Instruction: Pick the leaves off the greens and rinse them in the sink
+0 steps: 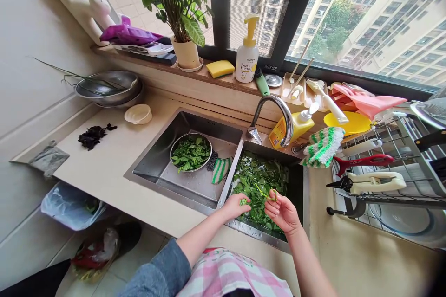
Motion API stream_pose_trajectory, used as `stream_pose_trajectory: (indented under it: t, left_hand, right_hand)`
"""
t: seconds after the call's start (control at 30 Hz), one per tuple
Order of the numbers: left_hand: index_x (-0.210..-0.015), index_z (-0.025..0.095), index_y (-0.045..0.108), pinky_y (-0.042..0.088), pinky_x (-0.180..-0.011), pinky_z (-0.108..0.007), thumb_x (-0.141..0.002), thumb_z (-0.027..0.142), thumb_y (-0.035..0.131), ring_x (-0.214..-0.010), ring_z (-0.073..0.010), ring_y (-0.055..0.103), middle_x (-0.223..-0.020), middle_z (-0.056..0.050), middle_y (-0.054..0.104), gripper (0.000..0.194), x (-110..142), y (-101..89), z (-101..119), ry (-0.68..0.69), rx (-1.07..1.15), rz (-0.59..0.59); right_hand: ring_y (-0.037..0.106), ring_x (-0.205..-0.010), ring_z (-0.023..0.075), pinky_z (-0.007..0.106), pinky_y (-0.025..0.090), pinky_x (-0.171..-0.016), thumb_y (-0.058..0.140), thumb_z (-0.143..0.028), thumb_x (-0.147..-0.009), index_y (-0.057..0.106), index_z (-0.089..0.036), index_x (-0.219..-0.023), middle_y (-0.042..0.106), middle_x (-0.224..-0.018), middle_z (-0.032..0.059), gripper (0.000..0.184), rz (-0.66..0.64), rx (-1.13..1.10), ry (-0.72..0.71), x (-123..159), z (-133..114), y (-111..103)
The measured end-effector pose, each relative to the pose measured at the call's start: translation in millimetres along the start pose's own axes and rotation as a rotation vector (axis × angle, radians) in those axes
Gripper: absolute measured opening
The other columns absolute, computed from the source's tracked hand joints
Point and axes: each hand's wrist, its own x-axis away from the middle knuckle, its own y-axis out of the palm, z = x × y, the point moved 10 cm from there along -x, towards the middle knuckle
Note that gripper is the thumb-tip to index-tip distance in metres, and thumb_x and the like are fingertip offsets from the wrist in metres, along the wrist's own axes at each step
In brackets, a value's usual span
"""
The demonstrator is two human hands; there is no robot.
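Leafy greens (pixel 259 181) float in water in the right sink basin (pixel 296 195). Above its left front corner, my left hand (pixel 236 206) is closed on a small bit of green leaf (pixel 243 202). My right hand (pixel 283 211) pinches a thin green stem (pixel 262 191) between thumb and fingers, over the same basin. In the left basin (pixel 156 167) stands a round metal bowl (pixel 170 155) with more leafy greens (pixel 191 153) in it. Beside that bowl lie a dark scouring pad (pixel 212 161) and a green-striped cloth (pixel 221 170).
A curved faucet (pixel 275 102) rises behind the basins. To the right stands a dish rack (pixel 411 162) with scissors and red-handled tools. Metal bowls (pixel 108 86), a small cream bowl (pixel 138 114) and black fungus-like pieces (pixel 94 137) are on the left counter. A lined bin (pixel 69 206) hangs below.
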Motion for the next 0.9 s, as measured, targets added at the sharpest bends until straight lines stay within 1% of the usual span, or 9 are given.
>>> stream_pose_trajectory:
  t: [0.17,0.23,0.33,0.47,0.6,0.67,0.8,0.87,0.9]
  left_hand:
    - [-0.102,0.017,0.062,0.036,-0.058,-0.023,-0.068,0.048,0.064,-0.061,-0.0106,0.049,-0.068,0.000,0.055,0.046,14.4,35.0,-1.1,-0.195,0.756,-0.268]
    - [-0.103,0.016,0.062,0.039,-0.058,-0.023,-0.072,0.051,0.059,-0.061,-0.0106,0.051,-0.069,-0.001,0.055,0.046,17.3,38.5,2.9,-0.232,0.973,-0.319]
    - [-0.103,0.016,0.061,0.042,-0.059,-0.026,-0.075,0.058,0.052,-0.061,-0.0118,0.054,-0.072,-0.003,0.057,0.052,17.6,34.1,7.1,-0.239,1.126,-0.336]
    - [-0.103,0.017,0.060,0.043,-0.058,-0.027,-0.073,0.067,0.044,-0.065,-0.0147,0.057,-0.078,-0.005,0.059,0.061,17.4,19.9,15.4,-0.155,1.137,-0.318]
    - [-0.097,0.016,0.061,0.038,-0.053,-0.020,-0.067,0.047,0.067,-0.061,-0.0098,0.053,-0.073,-0.001,0.057,0.044,12.7,3.3,10.4,-0.113,0.922,-0.154]
    - [-0.094,0.015,0.061,0.034,-0.052,-0.018,-0.064,0.039,0.072,-0.058,-0.0072,0.050,-0.069,0.001,0.055,0.040,9.0,0.8,8.8,-0.102,0.855,-0.100]
    - [-0.081,0.014,0.058,0.033,-0.049,-0.019,-0.059,0.036,0.074,-0.051,-0.0059,0.046,-0.060,0.004,0.051,0.035,4.0,0.7,9.9,-0.128,0.858,-0.087]
    - [-0.076,0.014,0.056,0.033,-0.048,-0.019,-0.058,0.035,0.075,-0.049,-0.0059,0.045,-0.058,0.005,0.048,0.034,3.8,-13.8,15.5,-0.115,0.867,-0.066]
    - [-0.074,0.014,0.055,0.034,-0.048,-0.019,-0.058,0.035,0.074,-0.049,-0.0061,0.046,-0.057,0.005,0.047,0.033,4.1,-28.1,19.7,-0.090,0.875,-0.036]
  right_hand:
    - [0.016,-0.041,0.0058,0.019,0.018,-0.040,0.058,-0.027,-0.070,0.042,-0.020,-0.066,0.018,-0.049,-0.0086,0.018,-0.098,-0.158,0.027,4.4,13.6,27.9]
    - [0.017,-0.041,0.0055,0.018,0.018,-0.040,0.059,-0.028,-0.071,0.043,-0.020,-0.066,0.019,-0.049,-0.0085,0.018,-0.114,-0.161,0.049,2.8,23.0,33.1]
    - [0.022,-0.043,0.0052,0.019,0.019,-0.042,0.061,-0.029,-0.071,0.046,-0.019,-0.070,0.024,-0.051,-0.0079,0.018,-0.094,-0.083,0.049,-1.0,32.8,32.6]
    - [0.028,-0.044,0.0049,0.019,0.020,-0.044,0.063,-0.033,-0.073,0.049,-0.019,-0.073,0.031,-0.052,-0.0073,0.020,0.047,0.138,-0.002,-5.3,32.1,13.7]
    - [0.028,-0.042,0.0044,0.019,0.020,-0.043,0.066,-0.042,-0.070,0.052,-0.019,-0.077,0.036,-0.052,-0.0077,0.028,0.260,0.462,-0.060,-5.5,21.3,-12.7]
    - [0.028,-0.041,0.0049,0.020,0.020,-0.041,0.066,-0.046,-0.068,0.054,-0.019,-0.082,0.038,-0.051,-0.0079,0.033,0.334,0.589,-0.080,-5.2,17.6,-19.7]
    - [0.029,-0.040,0.0062,0.021,0.022,-0.041,0.065,-0.051,-0.066,0.055,-0.020,-0.084,0.037,-0.048,-0.0086,0.038,0.367,0.661,-0.061,-10.8,20.7,-23.1]
    - [0.033,-0.041,0.0073,0.021,0.025,-0.042,0.061,-0.054,-0.067,0.056,-0.019,-0.083,0.039,-0.049,-0.0073,0.038,0.365,0.692,-0.053,-17.2,20.0,-27.2]
    - [0.036,-0.043,0.0084,0.021,0.027,-0.043,0.058,-0.055,-0.069,0.058,-0.019,-0.082,0.042,-0.051,-0.0057,0.039,0.378,0.734,-0.055,-20.8,17.9,-32.4]
